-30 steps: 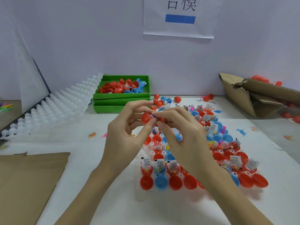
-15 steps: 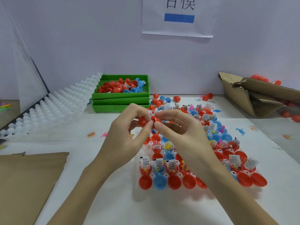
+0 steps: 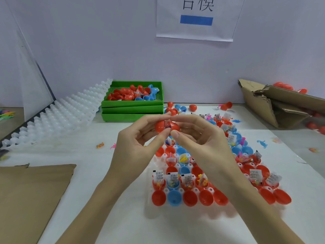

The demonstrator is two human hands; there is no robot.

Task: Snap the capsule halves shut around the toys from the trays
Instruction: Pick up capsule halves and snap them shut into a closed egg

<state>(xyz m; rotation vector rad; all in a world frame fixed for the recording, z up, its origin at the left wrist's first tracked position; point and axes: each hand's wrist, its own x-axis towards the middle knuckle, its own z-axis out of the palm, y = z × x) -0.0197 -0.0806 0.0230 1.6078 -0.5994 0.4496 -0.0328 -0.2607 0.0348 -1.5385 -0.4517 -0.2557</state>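
Observation:
A red capsule [image 3: 167, 126] is held in the air above the table, its two halves almost joined with a small toy showing in the gap. My left hand [image 3: 139, 147] pinches the left half between thumb and fingers. My right hand [image 3: 202, 143] pinches the right half the same way. Below them lies a white tray [image 3: 159, 158] of red and blue capsule halves, many holding toys and paper slips. A second such tray [image 3: 263, 184] lies beside it on the right, partly hidden by my right forearm.
Stacked green trays [image 3: 132, 108] with closed red and blue capsules stand at the back. White empty trays [image 3: 58, 118] lean at the left. Brown cardboard [image 3: 29, 196] lies front left, a torn cardboard box [image 3: 281, 106] back right. Loose capsules and small toys are scattered on the table.
The two red halves have come closer together between my fingertips, and both hands have shifted slightly up and away from me.

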